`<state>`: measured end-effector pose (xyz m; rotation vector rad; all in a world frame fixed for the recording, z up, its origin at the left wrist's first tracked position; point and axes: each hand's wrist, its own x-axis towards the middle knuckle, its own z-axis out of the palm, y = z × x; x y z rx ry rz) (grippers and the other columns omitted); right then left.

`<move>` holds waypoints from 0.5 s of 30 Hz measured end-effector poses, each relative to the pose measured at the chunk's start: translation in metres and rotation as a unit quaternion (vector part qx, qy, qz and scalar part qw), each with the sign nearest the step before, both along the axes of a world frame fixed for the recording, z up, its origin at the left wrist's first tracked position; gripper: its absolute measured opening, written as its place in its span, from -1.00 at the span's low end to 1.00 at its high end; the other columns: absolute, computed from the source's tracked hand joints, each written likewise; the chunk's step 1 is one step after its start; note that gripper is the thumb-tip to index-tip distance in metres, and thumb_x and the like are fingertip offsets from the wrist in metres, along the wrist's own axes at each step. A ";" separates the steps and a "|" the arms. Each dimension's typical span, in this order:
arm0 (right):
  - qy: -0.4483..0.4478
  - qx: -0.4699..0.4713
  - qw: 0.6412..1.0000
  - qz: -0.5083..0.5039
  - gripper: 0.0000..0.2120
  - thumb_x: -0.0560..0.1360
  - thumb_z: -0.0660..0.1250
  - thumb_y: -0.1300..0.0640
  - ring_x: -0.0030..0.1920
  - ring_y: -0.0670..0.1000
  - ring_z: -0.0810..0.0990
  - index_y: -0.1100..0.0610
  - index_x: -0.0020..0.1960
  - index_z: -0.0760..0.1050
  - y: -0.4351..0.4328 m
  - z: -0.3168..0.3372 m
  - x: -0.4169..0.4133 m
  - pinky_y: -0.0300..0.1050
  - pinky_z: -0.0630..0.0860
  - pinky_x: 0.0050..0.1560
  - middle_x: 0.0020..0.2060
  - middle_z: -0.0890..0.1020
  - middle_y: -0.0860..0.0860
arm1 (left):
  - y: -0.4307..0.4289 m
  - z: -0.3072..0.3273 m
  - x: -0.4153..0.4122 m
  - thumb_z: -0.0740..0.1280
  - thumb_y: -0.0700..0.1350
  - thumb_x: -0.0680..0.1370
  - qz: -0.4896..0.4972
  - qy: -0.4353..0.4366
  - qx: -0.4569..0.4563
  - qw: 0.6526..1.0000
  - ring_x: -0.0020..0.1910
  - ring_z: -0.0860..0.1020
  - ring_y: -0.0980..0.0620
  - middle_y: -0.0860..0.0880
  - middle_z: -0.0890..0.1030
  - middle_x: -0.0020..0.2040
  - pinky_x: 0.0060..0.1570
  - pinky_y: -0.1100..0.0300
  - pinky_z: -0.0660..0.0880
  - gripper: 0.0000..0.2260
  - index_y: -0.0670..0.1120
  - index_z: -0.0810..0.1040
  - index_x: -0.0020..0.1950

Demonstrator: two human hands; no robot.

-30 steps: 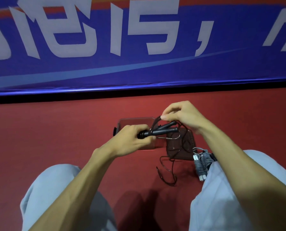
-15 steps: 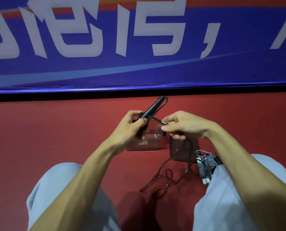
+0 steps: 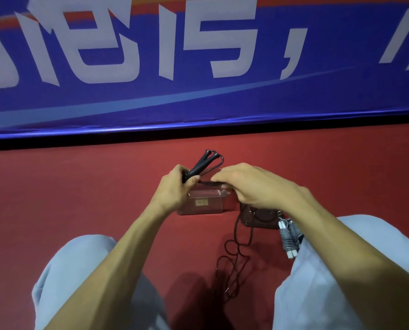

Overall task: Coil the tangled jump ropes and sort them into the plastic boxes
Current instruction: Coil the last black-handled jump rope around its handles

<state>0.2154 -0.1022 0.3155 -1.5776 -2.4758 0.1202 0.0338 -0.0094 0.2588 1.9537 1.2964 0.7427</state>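
Observation:
My left hand grips the two black handles of a black jump rope, which point up and away. My right hand pinches the thin black cord just right of the handles. The rest of the cord hangs down and lies in loose loops on the red floor between my knees. A clear plastic box stands on the floor under my hands. A second, darker box sits to its right, partly hidden by my right wrist. A grey coiled jump rope with white handle tips lies beside my right knee.
I sit on a red floor with my knees in pale blue trousers on either side. A blue banner with large white characters runs along the wall just beyond the boxes.
My left hand turned the handles from pointing right to pointing up and away. My right hand came down to the cord beside them, and the cord's loose loops shifted on the floor.

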 end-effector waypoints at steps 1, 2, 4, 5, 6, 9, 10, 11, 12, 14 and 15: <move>-0.019 0.028 0.999 0.000 -0.65 0.47 0.15 0.38 -0.01 0.06 0.57 0.05 0.12 0.50 0.000 -0.001 0.000 0.02 0.51 -0.08 -0.01 0.59 -0.02 | -0.001 -0.001 0.001 0.30 0.01 0.61 -0.012 0.030 0.015 0.999 -0.34 0.49 0.01 -0.05 0.57 -0.21 -0.27 0.12 0.40 -0.82 -0.08 0.45 0.10; -0.033 0.052 0.998 -0.001 -0.57 0.44 0.15 0.39 0.05 0.09 0.57 0.03 0.19 0.50 0.001 -0.002 0.001 0.03 0.52 -0.08 0.06 0.59 -0.02 | -0.002 -0.001 0.001 0.28 0.02 0.62 -0.026 0.052 0.022 0.998 -0.30 0.50 -0.01 -0.07 0.57 -0.19 -0.26 0.10 0.40 -0.82 -0.08 0.44 0.10; -0.024 0.098 0.995 -0.010 -0.51 0.43 0.17 0.41 0.09 0.09 0.58 0.00 0.23 0.51 0.003 -0.003 0.006 0.02 0.53 -0.11 0.10 0.60 -0.05 | -0.004 0.001 0.000 0.25 0.03 0.63 -0.068 0.069 0.025 0.995 -0.25 0.50 -0.04 -0.09 0.59 -0.15 -0.19 0.03 0.44 -0.78 -0.11 0.44 0.10; -0.005 0.119 0.993 -0.018 -0.53 0.44 0.18 0.42 0.06 0.08 0.59 0.00 0.21 0.52 0.004 -0.002 0.009 0.02 0.53 -0.14 0.07 0.61 -0.06 | -0.006 0.003 -0.002 0.24 0.04 0.63 -0.096 0.070 0.023 0.993 -0.26 0.50 -0.01 -0.07 0.60 -0.13 -0.16 0.04 0.46 -0.76 -0.13 0.44 0.12; 0.019 0.138 0.990 -0.030 -0.57 0.47 0.21 0.41 0.03 0.05 0.60 0.00 0.18 0.54 0.004 -0.002 0.013 -0.01 0.54 -0.17 0.02 0.62 -0.08 | -0.008 0.005 -0.003 0.24 0.03 0.63 -0.125 0.070 0.020 0.989 -0.28 0.48 0.05 -0.02 0.58 -0.14 -0.18 0.12 0.45 -0.75 -0.14 0.45 0.14; 0.099 0.181 0.976 -0.064 -0.81 0.52 0.33 0.27 -0.07 -0.01 0.62 0.03 0.05 0.59 0.006 0.000 0.017 -0.11 0.50 -0.23 -0.10 0.65 -0.11 | -0.018 0.012 -0.003 0.24 0.03 0.63 -0.190 0.086 0.009 0.978 -0.34 0.45 0.24 0.11 0.51 -0.22 -0.32 0.37 0.35 -0.75 -0.14 0.46 0.14; 0.123 0.190 0.971 -0.075 -0.88 0.52 0.37 0.20 -0.10 -0.02 0.62 0.04 0.01 0.60 0.006 0.001 0.016 -0.09 0.51 -0.22 -0.12 0.65 -0.12 | -0.021 0.012 -0.002 0.25 0.04 0.62 -0.204 0.092 0.003 0.975 -0.35 0.47 0.26 0.11 0.52 -0.24 -0.33 0.39 0.35 -0.75 -0.13 0.46 0.13; 0.145 0.192 0.967 -0.089 -0.93 0.50 0.40 0.14 -0.12 -0.03 0.60 0.04 -0.03 0.61 0.007 0.001 0.016 -0.05 0.53 -0.19 -0.15 0.65 -0.12 | -0.023 0.012 -0.001 0.27 0.07 0.60 -0.216 0.097 -0.003 0.972 -0.35 0.49 0.23 0.09 0.53 -0.25 -0.32 0.37 0.38 -0.74 -0.11 0.46 0.11; 0.164 0.190 0.962 -0.106 -0.94 0.47 0.43 0.09 -0.14 -0.04 0.58 0.04 -0.06 0.62 0.007 0.001 0.016 -0.01 0.54 -0.15 -0.17 0.64 -0.12 | -0.026 0.011 0.000 0.29 0.13 0.56 -0.225 0.098 -0.009 0.969 -0.35 0.51 0.17 0.08 0.54 -0.26 -0.31 0.33 0.41 -0.69 -0.09 0.47 0.09; 0.195 0.175 0.954 -0.147 -0.90 0.42 0.47 0.01 -0.16 -0.06 0.57 0.02 -0.13 0.63 0.008 0.000 0.017 0.01 0.53 -0.11 -0.21 0.63 -0.11 | -0.031 0.012 0.002 0.34 0.31 0.41 -0.226 0.097 -0.024 0.969 -0.33 0.52 0.09 0.04 0.56 -0.25 -0.27 0.23 0.43 -0.54 -0.04 0.49 0.05; 0.208 0.163 0.950 -0.167 -0.88 0.40 0.48 -0.02 -0.16 -0.06 0.57 0.01 -0.16 0.63 0.009 -0.002 0.017 0.01 0.53 -0.10 -0.22 0.63 -0.11 | -0.032 0.012 0.003 0.36 0.38 0.33 -0.221 0.101 -0.018 0.970 -0.32 0.51 0.08 0.03 0.57 -0.24 -0.27 0.21 0.43 -0.47 -0.03 0.50 0.02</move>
